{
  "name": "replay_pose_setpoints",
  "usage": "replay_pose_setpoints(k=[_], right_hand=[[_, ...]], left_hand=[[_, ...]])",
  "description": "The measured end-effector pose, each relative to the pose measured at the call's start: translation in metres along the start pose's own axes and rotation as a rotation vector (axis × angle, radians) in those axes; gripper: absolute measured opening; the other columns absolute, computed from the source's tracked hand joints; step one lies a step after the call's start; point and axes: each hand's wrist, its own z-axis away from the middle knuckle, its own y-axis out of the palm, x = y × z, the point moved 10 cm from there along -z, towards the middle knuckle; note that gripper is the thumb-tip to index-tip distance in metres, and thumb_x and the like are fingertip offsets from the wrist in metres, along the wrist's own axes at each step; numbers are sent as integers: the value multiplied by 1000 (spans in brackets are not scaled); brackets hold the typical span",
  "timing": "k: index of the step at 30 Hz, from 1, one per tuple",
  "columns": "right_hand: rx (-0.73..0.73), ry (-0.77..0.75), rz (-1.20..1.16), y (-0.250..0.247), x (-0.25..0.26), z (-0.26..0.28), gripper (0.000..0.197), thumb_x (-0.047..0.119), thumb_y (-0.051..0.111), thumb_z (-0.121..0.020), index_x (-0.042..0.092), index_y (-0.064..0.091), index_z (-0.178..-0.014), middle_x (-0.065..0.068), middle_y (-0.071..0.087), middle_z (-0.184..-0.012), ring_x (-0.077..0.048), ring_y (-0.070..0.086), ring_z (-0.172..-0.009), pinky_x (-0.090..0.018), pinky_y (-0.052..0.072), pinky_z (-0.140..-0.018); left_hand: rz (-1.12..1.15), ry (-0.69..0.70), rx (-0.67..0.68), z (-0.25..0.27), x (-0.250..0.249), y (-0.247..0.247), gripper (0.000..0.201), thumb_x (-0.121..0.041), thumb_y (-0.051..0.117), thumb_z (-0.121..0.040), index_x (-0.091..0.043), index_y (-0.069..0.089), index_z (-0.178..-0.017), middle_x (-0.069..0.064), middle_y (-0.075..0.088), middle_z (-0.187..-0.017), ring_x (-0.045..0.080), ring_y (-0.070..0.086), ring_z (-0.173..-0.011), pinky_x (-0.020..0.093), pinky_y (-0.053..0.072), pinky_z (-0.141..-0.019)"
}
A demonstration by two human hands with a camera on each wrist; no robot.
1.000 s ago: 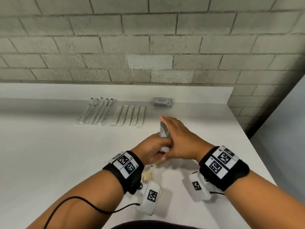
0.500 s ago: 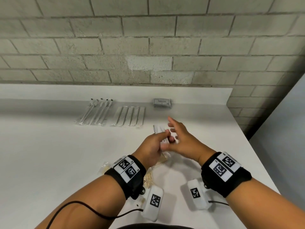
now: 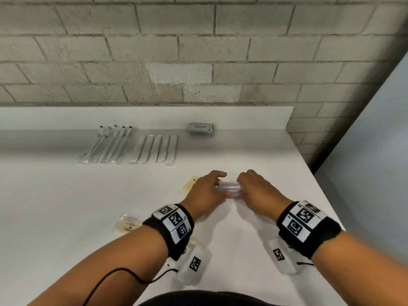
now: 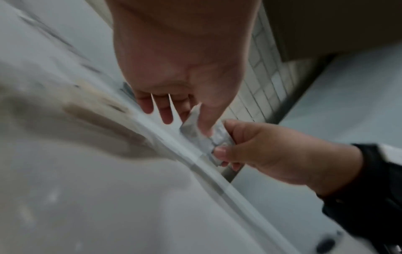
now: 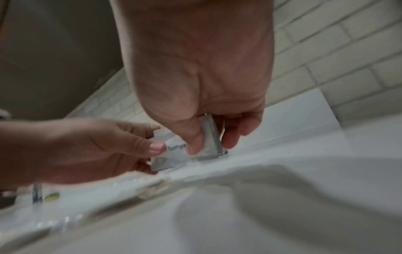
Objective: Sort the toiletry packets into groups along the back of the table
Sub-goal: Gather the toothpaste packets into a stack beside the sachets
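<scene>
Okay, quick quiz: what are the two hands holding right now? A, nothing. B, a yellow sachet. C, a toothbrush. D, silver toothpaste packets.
D: the left hand and right hand each pinch an end of the silver packets, and one shows print beginning "Toothpa".

Both forearms reach forward over the table, left hand (image 3: 204, 191) and right hand (image 3: 256, 189) facing each other, fingers and thumbs curled, pinching between them.
</scene>
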Motion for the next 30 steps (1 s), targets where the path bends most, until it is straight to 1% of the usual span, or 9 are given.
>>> replay_pose_setpoints(k=[2, 4, 7, 10, 15, 18, 22, 26, 30], right_hand=[[-43, -127, 203, 6, 7, 5, 23, 5, 59, -77, 8, 56, -99, -11, 52, -95, -34, 57, -76, -34, 34, -58], [-16, -184, 287, 20, 10, 10, 24, 6, 69, -63, 7, 59, -84, -11, 56, -78, -31, 56, -55, -29, 29, -48], [7, -183, 305, 31, 9, 10, 20, 17, 60, -78, 7, 58, -96, -11, 58, -92, -30, 58, -68, -34, 36, -56], [122, -125, 165, 31, 3, 10, 21, 25, 43, -95, 11, 49, -110, -8, 48, -111, -28, 53, -94, -38, 41, -77], [411, 20, -207, 36, -8, 7, 11, 24, 54, -92, 17, 53, -100, -6, 60, -104, -24, 57, -92, -33, 43, -79], [516, 107, -275, 38, -16, 1, 14, 24, 59, -90, 16, 53, -101, -11, 65, -104, -19, 59, -75, -30, 48, -68], [632, 164, -250, 47, -25, -6, 10, 27, 61, -89, 20, 55, -90, -20, 67, -109, -20, 57, -60, -34, 49, -69], [572, 217, -316, 50, -31, -10, 15, 26, 66, -85, 18, 57, -94, -17, 68, -101, -20, 57, -63, -30, 45, -64], [267, 131, -230, 15, -32, -6, 29, 36, 76, -73, 25, 54, -89, 4, 55, -101, -16, 58, -89, -32, 48, -79]], left_hand=[[-592, 122, 12, -1, -14, 10, 45, -27, 57, -88, -23, 47, -132, -1, 60, -119, 23, 51, -112, 32, 38, -95], [-916, 142, 104, 0, -15, 33, 41, -27, 47, -93, -17, 43, -133, 6, 51, -128, 28, 43, -118, 38, 32, -99], [-1158, 98, 189, 3, -15, 52, 44, -19, 48, -89, -11, 39, -131, 10, 45, -129, 30, 40, -120, 41, 30, -101], [-1199, 51, 241, 2, -17, 51, 51, -14, 55, -83, -11, 38, -131, 10, 43, -131, 31, 38, -123, 41, 29, -104], [-1030, -32, 386, 2, -11, 47, 39, -32, 47, -93, -13, 43, -128, 10, 47, -128, 31, 43, -119, 40, 34, -97], [-853, 30, 349, 4, -23, 44, 45, -31, 63, -84, -13, 45, -121, 9, 52, -120, 28, 54, -106, 36, 44, -82], [-951, 165, 295, 8, -35, 49, 48, -23, 74, -77, -14, 45, -114, 8, 60, -110, 28, 59, -99, 35, 43, -71], [-985, 179, 268, 5, -41, 48, 40, -25, 72, -81, -13, 51, -113, 7, 61, -111, 27, 57, -103, 35, 43, -75], [-955, 138, 286, 3, -39, 48, 34, -26, 70, -81, -14, 54, -108, 6, 60, -110, 26, 58, -100, 33, 44, -75]])
